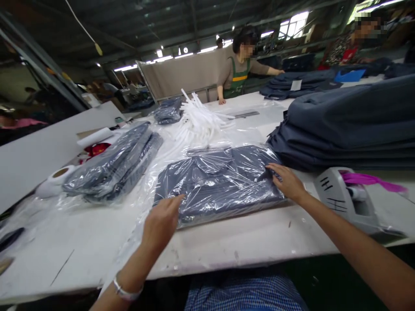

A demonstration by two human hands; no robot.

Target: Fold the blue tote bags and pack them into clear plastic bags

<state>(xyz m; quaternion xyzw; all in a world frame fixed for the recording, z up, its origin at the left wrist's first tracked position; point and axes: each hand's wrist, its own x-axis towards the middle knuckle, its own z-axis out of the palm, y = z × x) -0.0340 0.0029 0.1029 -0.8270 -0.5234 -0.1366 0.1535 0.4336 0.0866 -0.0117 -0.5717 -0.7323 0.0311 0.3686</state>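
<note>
A folded dark blue garment in a clear plastic bag [217, 181] lies on the white table [243, 242] in front of me. My left hand [162, 222] rests at the bag's near left corner, fingers curled onto the plastic edge. My right hand [287, 181] lies on the bag's right side with its fingers stretched over the plastic. A metal bracelet sits on my left wrist.
A pile of bagged garments [113, 166] lies to the left, beside rolls of white tape [56, 179]. A tall stack of unbagged dark garments [350, 125] is at right, with a grey tape dispenser [350, 201] near it. White plastic strips [199, 119] lie behind. A person in a green apron [240, 69] works across the table.
</note>
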